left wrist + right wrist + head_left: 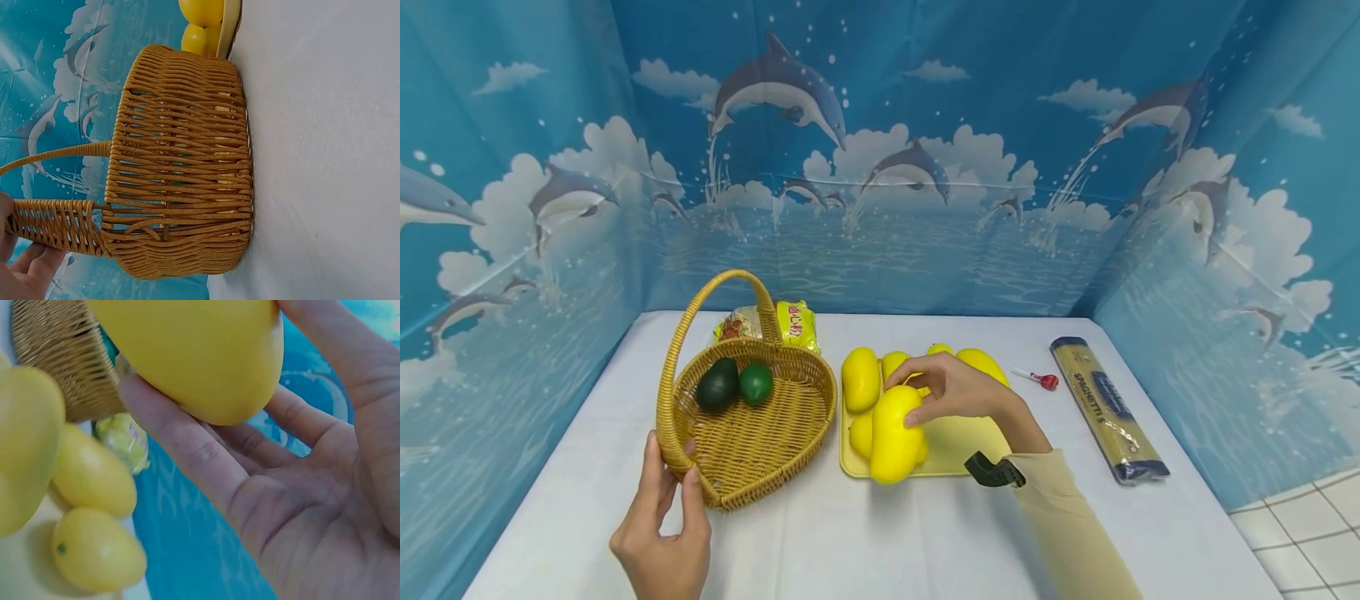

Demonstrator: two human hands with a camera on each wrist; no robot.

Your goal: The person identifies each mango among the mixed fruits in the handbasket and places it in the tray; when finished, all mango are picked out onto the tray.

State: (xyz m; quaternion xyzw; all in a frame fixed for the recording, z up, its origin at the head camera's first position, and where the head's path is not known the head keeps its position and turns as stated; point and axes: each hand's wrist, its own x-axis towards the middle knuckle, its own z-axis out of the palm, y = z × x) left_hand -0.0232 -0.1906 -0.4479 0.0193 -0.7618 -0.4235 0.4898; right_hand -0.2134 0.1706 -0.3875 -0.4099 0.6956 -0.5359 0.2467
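Note:
My left hand [664, 537] grips the base of the handle [672, 392] of a wicker basket [775, 429]; its fingers also show on the handle in the left wrist view. In the basket lie a dark green avocado [718, 385] and a smaller, rounder green fruit [756, 383]. Between thumb and fingers, my right hand [958, 390] holds a large yellow mango [891, 442] over the left part of a pale yellow tray [966, 446]. Several more yellow fruits, including a mango [861, 379] at the tray's left edge, lie there, partly hidden by the hand.
Behind the basket rests a yellow-green food packet [797, 325]. Right of the tray lie a red lollipop [1047, 381] and a long spaghetti pack [1108, 412]. A dolphin-print curtain [880, 242] encloses the white-covered table [805, 550] at the back and sides.

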